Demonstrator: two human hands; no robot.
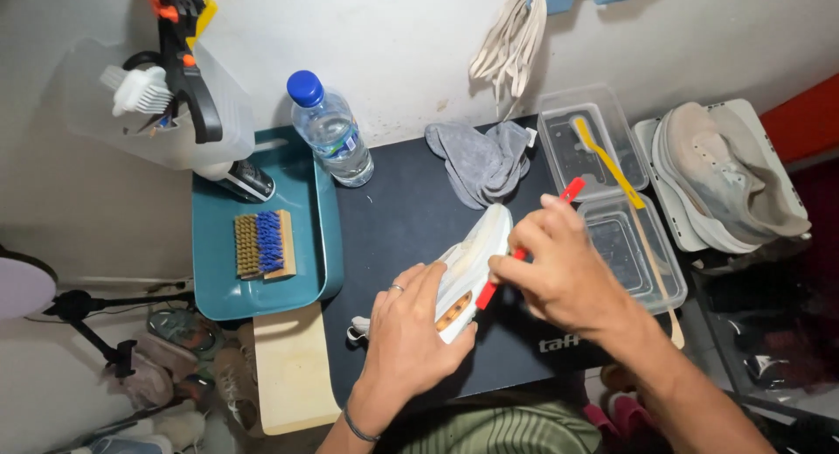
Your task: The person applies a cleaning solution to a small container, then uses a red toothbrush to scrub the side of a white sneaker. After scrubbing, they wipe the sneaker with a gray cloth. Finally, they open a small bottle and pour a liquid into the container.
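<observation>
White shoe (mid-mat), both hands gripping

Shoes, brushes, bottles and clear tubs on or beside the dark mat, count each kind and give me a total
Shoes: 2, the white shoe held by the left hand and the grey shoe.
Brushes: 3, red brush in the right hand, yellow brush, wooden brush.
Bottles: 1, water bottle.
Clear tubs: 2.
Total: 8
</observation>
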